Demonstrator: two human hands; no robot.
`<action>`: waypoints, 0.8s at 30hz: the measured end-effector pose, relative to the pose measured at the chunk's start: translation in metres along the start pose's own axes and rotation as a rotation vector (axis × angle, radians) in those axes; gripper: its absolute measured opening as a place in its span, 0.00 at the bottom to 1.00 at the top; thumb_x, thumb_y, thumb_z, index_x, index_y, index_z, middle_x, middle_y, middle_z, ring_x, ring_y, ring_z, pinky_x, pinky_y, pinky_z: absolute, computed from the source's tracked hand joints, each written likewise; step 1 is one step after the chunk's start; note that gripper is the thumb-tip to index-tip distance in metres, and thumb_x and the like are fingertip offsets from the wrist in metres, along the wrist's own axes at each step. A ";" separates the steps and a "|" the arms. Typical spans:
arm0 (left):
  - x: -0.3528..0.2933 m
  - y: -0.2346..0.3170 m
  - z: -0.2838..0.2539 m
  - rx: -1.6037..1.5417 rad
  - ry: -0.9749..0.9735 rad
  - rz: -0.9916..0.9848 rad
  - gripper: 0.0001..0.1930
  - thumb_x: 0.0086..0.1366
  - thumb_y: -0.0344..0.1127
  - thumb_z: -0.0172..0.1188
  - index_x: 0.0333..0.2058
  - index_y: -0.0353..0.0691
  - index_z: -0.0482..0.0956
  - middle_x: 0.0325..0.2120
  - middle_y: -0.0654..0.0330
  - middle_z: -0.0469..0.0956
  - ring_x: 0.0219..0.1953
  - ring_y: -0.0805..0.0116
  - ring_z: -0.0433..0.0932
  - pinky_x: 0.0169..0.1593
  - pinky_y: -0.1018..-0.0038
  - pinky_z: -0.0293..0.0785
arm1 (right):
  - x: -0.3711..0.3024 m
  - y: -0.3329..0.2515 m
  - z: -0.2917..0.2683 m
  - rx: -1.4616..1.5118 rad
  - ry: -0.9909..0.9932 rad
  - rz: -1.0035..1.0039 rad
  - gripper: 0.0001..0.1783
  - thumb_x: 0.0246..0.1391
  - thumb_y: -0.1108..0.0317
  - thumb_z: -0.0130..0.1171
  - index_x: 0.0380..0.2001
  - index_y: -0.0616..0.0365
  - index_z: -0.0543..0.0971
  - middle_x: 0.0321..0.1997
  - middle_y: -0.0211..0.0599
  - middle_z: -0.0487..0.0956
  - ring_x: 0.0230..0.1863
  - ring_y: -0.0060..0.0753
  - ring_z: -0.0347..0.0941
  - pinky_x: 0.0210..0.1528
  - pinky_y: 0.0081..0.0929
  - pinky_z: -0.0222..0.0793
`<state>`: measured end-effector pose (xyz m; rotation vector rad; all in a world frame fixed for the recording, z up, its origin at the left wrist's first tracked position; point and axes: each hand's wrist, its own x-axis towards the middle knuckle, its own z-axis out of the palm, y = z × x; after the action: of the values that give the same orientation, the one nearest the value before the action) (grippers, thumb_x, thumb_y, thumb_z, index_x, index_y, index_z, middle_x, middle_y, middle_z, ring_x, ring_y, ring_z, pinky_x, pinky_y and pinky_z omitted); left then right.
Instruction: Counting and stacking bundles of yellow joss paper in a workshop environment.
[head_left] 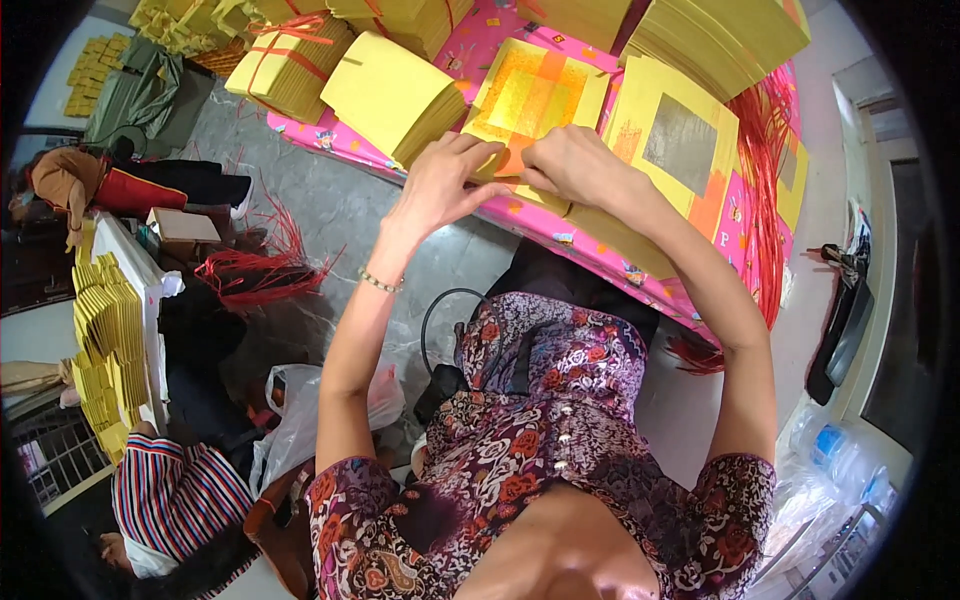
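Before me on a pink patterned table lies a yellow paper sheet with a shiny gold-orange square and an orange band. My left hand touches its near left corner, thumb and fingers apart. At the near edge by the orange band my right hand is closed, fingertips bent down onto the paper; its grip is partly hidden. Just right lies a stack of yellow paper whose top sheet bears a silver square. A folded yellow paper bundle is left of the sheet.
Tied yellow bundles and tall paper stacks line the table's far side. Red strings hang over its right edge; more red strings lie on the left floor. Two other people are at the left, one in a striped top.
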<state>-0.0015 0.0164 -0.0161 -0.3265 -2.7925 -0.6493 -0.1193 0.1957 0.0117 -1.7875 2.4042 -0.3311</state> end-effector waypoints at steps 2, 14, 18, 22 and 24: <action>0.006 0.005 0.002 0.072 0.003 0.008 0.24 0.52 0.44 0.64 0.46 0.41 0.74 0.35 0.55 0.74 0.39 0.56 0.72 0.41 0.64 0.69 | 0.000 -0.003 -0.005 -0.021 0.026 0.003 0.13 0.49 0.63 0.55 0.19 0.62 0.75 0.17 0.48 0.74 0.23 0.52 0.74 0.28 0.44 0.69; 0.023 0.007 -0.003 -0.125 0.351 -0.174 0.13 0.58 0.25 0.54 0.43 0.37 0.75 0.25 0.51 0.73 0.27 0.55 0.72 0.32 0.64 0.69 | -0.029 -0.021 -0.044 0.207 0.774 0.070 0.23 0.50 0.60 0.60 0.48 0.59 0.72 0.46 0.45 0.73 0.47 0.46 0.71 0.47 0.36 0.69; 0.031 0.027 -0.017 -0.374 0.456 -0.277 0.11 0.64 0.27 0.50 0.45 0.35 0.74 0.26 0.51 0.76 0.28 0.62 0.75 0.36 0.71 0.70 | -0.040 -0.010 -0.042 0.510 0.779 0.329 0.35 0.48 0.56 0.64 0.54 0.62 0.64 0.54 0.49 0.67 0.57 0.47 0.65 0.54 0.38 0.66; 0.026 0.058 -0.040 -0.820 0.371 -0.182 0.13 0.69 0.30 0.46 0.47 0.31 0.72 0.37 0.62 0.78 0.41 0.78 0.72 0.45 0.76 0.70 | -0.037 0.003 -0.036 0.936 0.743 0.353 0.52 0.43 0.50 0.68 0.62 0.65 0.51 0.64 0.54 0.56 0.65 0.50 0.55 0.61 0.45 0.57; 0.023 0.069 -0.043 -0.948 0.300 -0.174 0.13 0.69 0.31 0.46 0.47 0.31 0.72 0.38 0.63 0.77 0.41 0.78 0.72 0.45 0.77 0.70 | -0.038 0.002 -0.044 1.054 0.727 0.294 0.54 0.42 0.50 0.69 0.62 0.66 0.50 0.64 0.55 0.55 0.65 0.51 0.53 0.63 0.46 0.53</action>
<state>0.0041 0.0610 0.0561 -0.1255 -2.0627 -1.8589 -0.1202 0.2364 0.0526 -0.8686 2.0235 -1.9908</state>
